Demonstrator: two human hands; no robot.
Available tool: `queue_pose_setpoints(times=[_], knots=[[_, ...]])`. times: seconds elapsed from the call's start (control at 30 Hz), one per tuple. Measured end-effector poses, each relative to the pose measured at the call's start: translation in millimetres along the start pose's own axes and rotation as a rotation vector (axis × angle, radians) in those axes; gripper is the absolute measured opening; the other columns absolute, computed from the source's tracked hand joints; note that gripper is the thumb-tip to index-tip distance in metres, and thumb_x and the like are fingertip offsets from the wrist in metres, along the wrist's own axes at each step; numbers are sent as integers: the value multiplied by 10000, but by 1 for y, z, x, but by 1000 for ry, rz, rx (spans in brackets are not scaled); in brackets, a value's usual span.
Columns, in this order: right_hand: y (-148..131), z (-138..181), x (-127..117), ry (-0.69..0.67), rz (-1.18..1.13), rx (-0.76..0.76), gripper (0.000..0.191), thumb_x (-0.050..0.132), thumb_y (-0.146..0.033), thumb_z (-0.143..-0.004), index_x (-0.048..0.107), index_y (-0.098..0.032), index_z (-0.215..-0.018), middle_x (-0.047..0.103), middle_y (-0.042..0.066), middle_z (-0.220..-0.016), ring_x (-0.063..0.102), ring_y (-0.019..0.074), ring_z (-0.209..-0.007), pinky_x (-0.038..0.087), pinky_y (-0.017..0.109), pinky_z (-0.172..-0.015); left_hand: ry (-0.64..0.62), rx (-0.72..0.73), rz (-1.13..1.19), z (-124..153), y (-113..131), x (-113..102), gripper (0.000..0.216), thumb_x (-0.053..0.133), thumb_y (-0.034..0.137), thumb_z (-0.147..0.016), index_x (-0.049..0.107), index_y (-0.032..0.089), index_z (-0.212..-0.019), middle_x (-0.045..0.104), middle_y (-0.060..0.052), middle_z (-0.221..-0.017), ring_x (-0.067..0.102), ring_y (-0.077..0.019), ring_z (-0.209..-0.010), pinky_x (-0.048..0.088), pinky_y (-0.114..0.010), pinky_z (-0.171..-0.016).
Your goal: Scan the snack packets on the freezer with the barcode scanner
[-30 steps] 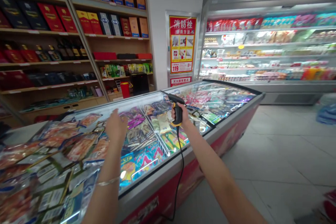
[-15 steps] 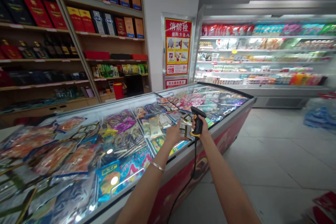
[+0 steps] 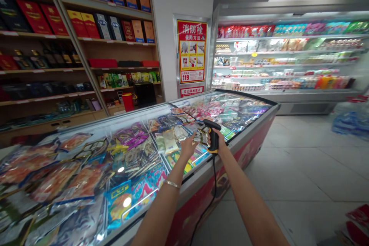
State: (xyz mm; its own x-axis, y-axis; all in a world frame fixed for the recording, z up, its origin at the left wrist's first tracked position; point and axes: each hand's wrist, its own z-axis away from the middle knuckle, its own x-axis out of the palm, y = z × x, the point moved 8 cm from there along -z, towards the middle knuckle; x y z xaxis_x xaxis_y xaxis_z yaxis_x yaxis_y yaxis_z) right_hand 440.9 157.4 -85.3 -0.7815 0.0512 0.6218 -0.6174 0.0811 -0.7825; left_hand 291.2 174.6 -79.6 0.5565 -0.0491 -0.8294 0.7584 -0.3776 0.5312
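My right hand (image 3: 221, 142) is wrapped round the grip of a black barcode scanner (image 3: 213, 138) with yellow-orange trim. The scanner's head points left, and its black cable (image 3: 215, 178) hangs down past the freezer's front. My left hand (image 3: 188, 147), with a bracelet at the wrist, pinches the edge of a shiny food packet (image 3: 201, 137) that bears a pale label. The packet is close to the scanner, partly behind it. Both hands are above the near side of a chest freezer (image 3: 184, 184) full of bagged frozen food. A cream-coloured bag (image 3: 170, 141) lies left of my left hand.
Packs of orange-brown food (image 3: 59, 180) lie piled at the left, beside blue-and-pink bags (image 3: 144, 188). Shelves with boxes (image 3: 109, 27) stand behind. A lit display fridge (image 3: 288, 61) is at the back right. Wrapped water bottles (image 3: 350, 123) stand on the tiled floor (image 3: 300, 161).
My left fingers have closed on the packet and lifted it slightly; earlier they were spread over it. The scanner has shifted a little left and down and stands more upright.
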Motion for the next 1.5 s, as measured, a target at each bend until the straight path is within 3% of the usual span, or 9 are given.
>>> queue_pose_setpoints(times=[0.13, 0.33, 0.53, 0.63, 0.73, 0.87, 1.1, 1.37, 1.5], knots=[[2, 1, 7, -19, 1, 1, 250, 610, -422, -717, 564, -177, -720, 529, -21, -484, 458, 104, -356, 362, 206, -329, 98, -103, 112, -1, -15, -19, 505, 520, 285, -885, 429, 267, -1382, 665, -56, -1159, 594, -208, -1078, 402, -330, -946], [12, -7, 31, -93, -35, 25, 240, 599, -421, -731, 571, -184, -755, 522, -31, -493, 454, 100, -367, 367, 202, -339, 361, -162, 220, 4, -63, -86, 533, 508, 259, -878, 408, 230, -1401, 683, -83, -1118, 631, -213, -993, 447, -302, -877], [43, -39, 109, -301, -103, 64, 274, 608, -453, -723, 557, -188, -767, 522, -45, -499, 460, 85, -368, 372, 186, -350, 598, -307, 149, 31, -124, -131, 519, 423, 264, -909, 371, 202, -1422, 715, -87, -901, 650, -203, -816, 445, -275, -753], [76, -44, 152, -412, -48, 167, 293, 603, -470, -716, 555, -187, -770, 532, -44, -486, 460, 92, -345, 365, 194, -330, 649, -376, 68, 43, -142, -142, 509, 382, 268, -922, 369, 189, -1425, 705, -93, -836, 632, -206, -726, 424, -279, -694], [107, -38, 174, -501, 31, 257, 275, 620, -435, -707, 566, -178, -788, 558, -26, -475, 481, 120, -326, 351, 210, -296, 683, -411, 37, 49, -153, -153, 505, 370, 253, -923, 371, 187, -1424, 704, -111, -896, 627, -210, -736, 413, -286, -684], [127, -30, 177, -571, 143, 327, 301, 636, -443, -693, 579, -163, -789, 571, -18, -469, 487, 116, -313, 365, 204, -293, 701, -462, 28, 53, -165, -161, 502, 371, 248, -928, 366, 200, -1427, 706, -105, -929, 626, -208, -745, 406, -285, -690], [124, -29, 174, -552, 202, 348, 326, 644, -472, -668, 571, -169, -765, 574, -25, -464, 492, 109, -317, 378, 200, -295, 743, -472, 62, 52, -176, -161, 498, 411, 208, -923, 379, 208, -1420, 710, -87, -882, 617, -192, -724, 382, -259, -657], [125, -26, 173, -562, 217, 364, 300, 632, -452, -685, 569, -182, -799, 580, -23, -470, 495, 119, -325, 389, 211, -310, 755, -415, 83, 50, -173, -160, 471, 439, 208, -913, 437, 203, -1384, 701, -66, -802, 579, -162, -657, 383, -240, -643], [126, -33, 168, -546, 157, 369, 338, 626, -489, -698, 582, -182, -831, 557, -30, -470, 476, 115, -325, 372, 211, -306, 810, -354, 174, 50, -161, -166, 497, 449, 173, -894, 427, 224, -1388, 704, -70, -940, 585, -148, -706, 398, -230, -670]])
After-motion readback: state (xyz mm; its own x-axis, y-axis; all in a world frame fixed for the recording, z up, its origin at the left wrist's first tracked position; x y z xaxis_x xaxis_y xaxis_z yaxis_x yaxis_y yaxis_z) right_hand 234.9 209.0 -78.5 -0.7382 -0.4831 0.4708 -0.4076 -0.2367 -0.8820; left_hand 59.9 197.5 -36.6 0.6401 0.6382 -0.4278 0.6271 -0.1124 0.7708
